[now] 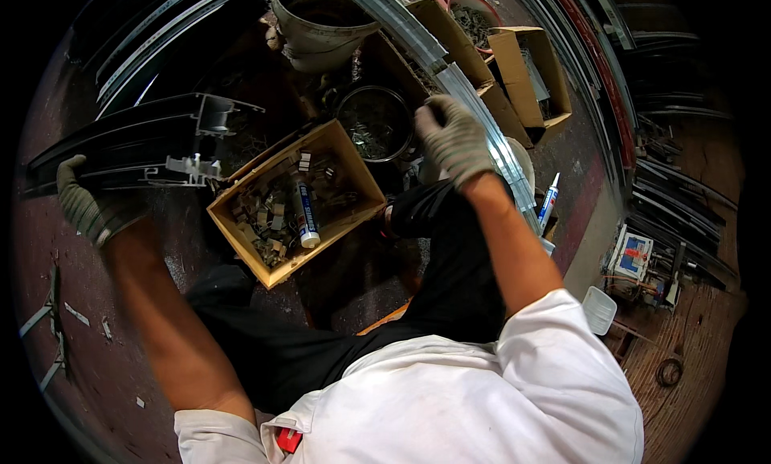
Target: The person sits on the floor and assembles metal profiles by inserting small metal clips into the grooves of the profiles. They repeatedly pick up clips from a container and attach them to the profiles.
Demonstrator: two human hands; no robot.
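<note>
In a striped work glove, my left hand [92, 203] is closed round the lower side of a long black aluminium profile [120, 147]. The profile's cut end, with bare silvery channels, faces right above a wooden box [341, 227]. Small metal pieces fill that box, and a sealant cartridge [305, 211] lies on them. Over the right knee, my gloved right hand [456, 139] has its fingers curled together beside bundled silvery metal strips [490, 139]. Whatever its fingers may hold is hidden. Just left of it stands a round tin [341, 115] holding small metal parts.
A grey bucket [321, 30] stands at the back. Cardboard boxes [506, 79] with small parts are at the back right. Another sealant tube with a nozzle [549, 201] stands by the strips. Long profiles [594, 71] line the right side; more profiles [161, 46] lie back left.
</note>
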